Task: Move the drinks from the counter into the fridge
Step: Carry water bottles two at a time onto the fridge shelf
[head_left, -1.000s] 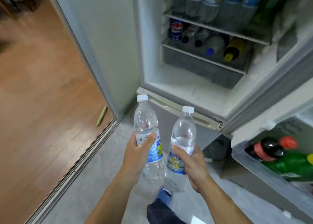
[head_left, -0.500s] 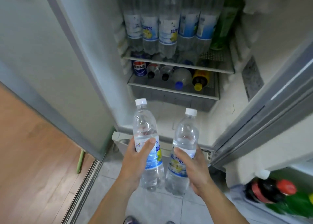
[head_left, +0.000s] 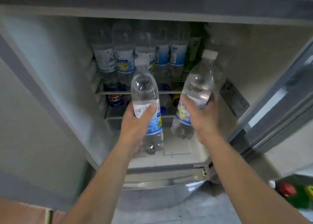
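open fridge (head_left: 237, 57) ahead; both hands (head_left: 137, 122) (head_left: 201, 120) each grip a water bottle (head_left: 145, 95) (head_left: 198, 88).

Home kitchen: open fridge (head_left: 50, 74) stocked with bottles (head_left: 124, 61), tiled floor (head_left: 194, 212).

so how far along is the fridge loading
Done: a row of water bottles already stands on the upper shelf. In hand: the left hand grips one bottle, the right hand another, both at the open fridge. Left: setting both down; the counter is out of view.
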Action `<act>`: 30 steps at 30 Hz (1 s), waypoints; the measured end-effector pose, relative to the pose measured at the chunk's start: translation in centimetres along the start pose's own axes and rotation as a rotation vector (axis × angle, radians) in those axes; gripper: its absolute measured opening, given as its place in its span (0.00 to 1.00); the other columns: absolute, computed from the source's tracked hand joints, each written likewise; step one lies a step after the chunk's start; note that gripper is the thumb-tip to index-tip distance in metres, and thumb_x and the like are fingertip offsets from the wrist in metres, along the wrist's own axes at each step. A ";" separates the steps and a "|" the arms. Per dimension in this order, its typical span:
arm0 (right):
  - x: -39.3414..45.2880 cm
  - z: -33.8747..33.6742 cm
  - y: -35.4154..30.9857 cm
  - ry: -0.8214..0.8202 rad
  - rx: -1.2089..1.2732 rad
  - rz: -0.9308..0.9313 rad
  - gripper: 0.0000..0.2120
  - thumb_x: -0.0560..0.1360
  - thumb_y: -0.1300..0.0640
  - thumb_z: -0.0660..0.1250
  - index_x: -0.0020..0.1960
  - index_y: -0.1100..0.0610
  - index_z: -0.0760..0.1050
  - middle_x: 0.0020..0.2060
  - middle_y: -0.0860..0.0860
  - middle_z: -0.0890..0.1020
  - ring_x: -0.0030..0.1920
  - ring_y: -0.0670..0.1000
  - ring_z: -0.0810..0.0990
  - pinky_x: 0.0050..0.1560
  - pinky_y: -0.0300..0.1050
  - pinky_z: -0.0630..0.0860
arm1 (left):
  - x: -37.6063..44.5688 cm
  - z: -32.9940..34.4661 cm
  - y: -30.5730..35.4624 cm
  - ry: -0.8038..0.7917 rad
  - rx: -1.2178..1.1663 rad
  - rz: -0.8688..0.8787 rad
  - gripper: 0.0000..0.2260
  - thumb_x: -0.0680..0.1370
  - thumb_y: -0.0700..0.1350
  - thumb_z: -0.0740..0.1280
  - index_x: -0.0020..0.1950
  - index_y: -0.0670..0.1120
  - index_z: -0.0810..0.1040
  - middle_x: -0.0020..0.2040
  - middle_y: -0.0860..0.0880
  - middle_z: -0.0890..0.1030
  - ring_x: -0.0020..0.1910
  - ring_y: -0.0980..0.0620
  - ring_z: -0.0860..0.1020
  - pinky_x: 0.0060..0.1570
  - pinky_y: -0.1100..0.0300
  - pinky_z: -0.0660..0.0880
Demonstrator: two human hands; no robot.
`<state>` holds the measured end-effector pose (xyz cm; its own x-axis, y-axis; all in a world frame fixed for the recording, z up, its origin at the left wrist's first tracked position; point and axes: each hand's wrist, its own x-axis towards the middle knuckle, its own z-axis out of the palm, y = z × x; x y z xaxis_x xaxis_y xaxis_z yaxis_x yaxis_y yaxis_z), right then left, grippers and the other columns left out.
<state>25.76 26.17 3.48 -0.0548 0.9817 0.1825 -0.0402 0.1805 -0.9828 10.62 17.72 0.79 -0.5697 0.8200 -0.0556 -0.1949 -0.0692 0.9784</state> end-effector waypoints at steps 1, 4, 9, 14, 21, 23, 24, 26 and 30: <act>1.2 0.7 -0.8 0.052 0.006 -0.034 0.21 0.60 0.43 0.78 0.50 0.42 0.76 0.42 0.36 0.85 0.43 0.37 0.84 0.39 0.29 0.77 | 0.7 0.2 0.7 -0.007 -0.002 0.022 0.20 0.59 0.62 0.76 0.48 0.58 0.81 0.43 0.56 0.87 0.42 0.57 0.86 0.35 0.66 0.79; 4.8 2.5 -2.6 0.148 0.034 -0.121 0.31 0.63 0.41 0.77 0.62 0.42 0.71 0.50 0.36 0.83 0.51 0.35 0.82 0.50 0.32 0.79 | 2.6 0.7 2.6 -0.005 0.026 0.094 0.23 0.58 0.64 0.75 0.49 0.58 0.79 0.43 0.59 0.86 0.44 0.58 0.85 0.36 0.67 0.79; 9.8 5.5 -2.8 0.055 0.023 -0.142 0.37 0.71 0.48 0.77 0.74 0.56 0.64 0.66 0.52 0.77 0.65 0.49 0.77 0.67 0.53 0.75 | 4.6 1.2 4.3 0.030 0.047 0.201 0.22 0.62 0.65 0.73 0.53 0.61 0.76 0.47 0.61 0.85 0.48 0.60 0.84 0.44 0.65 0.80; 12.6 8.9 -1.5 -0.098 -0.018 -0.112 0.31 0.72 0.54 0.76 0.71 0.53 0.66 0.63 0.49 0.77 0.63 0.50 0.77 0.59 0.44 0.78 | 5.1 1.0 3.8 0.075 0.062 0.284 0.21 0.66 0.62 0.74 0.56 0.62 0.74 0.49 0.62 0.83 0.50 0.61 0.83 0.45 0.66 0.78; 13.9 12.5 -0.3 -0.067 -0.029 -0.121 0.33 0.71 0.53 0.77 0.71 0.55 0.65 0.63 0.54 0.76 0.56 0.48 0.78 0.48 0.32 0.76 | 5.0 -1.2 1.8 0.165 0.085 0.284 0.26 0.66 0.58 0.75 0.61 0.54 0.75 0.54 0.54 0.84 0.54 0.54 0.83 0.53 0.57 0.80; 14.2 12.7 -0.4 -0.062 -0.035 -0.108 0.34 0.71 0.52 0.76 0.72 0.54 0.65 0.65 0.55 0.75 0.56 0.48 0.78 0.52 0.34 0.76 | 5.4 -1.9 1.4 0.230 0.100 0.294 0.22 0.71 0.51 0.76 0.63 0.52 0.75 0.52 0.57 0.84 0.52 0.56 0.83 0.49 0.63 0.80; 14.2 12.7 -0.3 -0.070 -0.032 -0.105 0.34 0.71 0.52 0.76 0.72 0.54 0.64 0.64 0.54 0.75 0.56 0.48 0.79 0.52 0.34 0.77 | 5.7 -2.2 1.4 0.272 0.112 0.306 0.20 0.72 0.48 0.76 0.61 0.53 0.75 0.50 0.60 0.84 0.50 0.59 0.83 0.46 0.66 0.79; 14.1 12.5 0.0 -0.089 -0.019 -0.106 0.34 0.72 0.52 0.76 0.72 0.54 0.64 0.64 0.52 0.75 0.54 0.42 0.79 0.49 0.28 0.76 | 6.6 -2.7 1.8 0.349 0.129 0.329 0.20 0.73 0.46 0.76 0.62 0.51 0.75 0.52 0.59 0.84 0.48 0.62 0.83 0.45 0.68 0.80; 13.1 12.1 1.0 -0.043 -0.083 -0.145 0.36 0.72 0.54 0.77 0.73 0.58 0.63 0.68 0.55 0.73 0.65 0.50 0.75 0.64 0.44 0.76 | 8.8 -2.9 4.1 0.404 0.159 0.424 0.26 0.71 0.49 0.77 0.66 0.47 0.72 0.57 0.51 0.82 0.52 0.61 0.82 0.46 0.72 0.77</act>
<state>12.97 38.46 5.20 -0.0975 0.9417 0.3219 0.0317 0.3262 -0.9448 2.50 22.96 3.72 -0.8355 0.4571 0.3049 0.2192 -0.2315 0.9478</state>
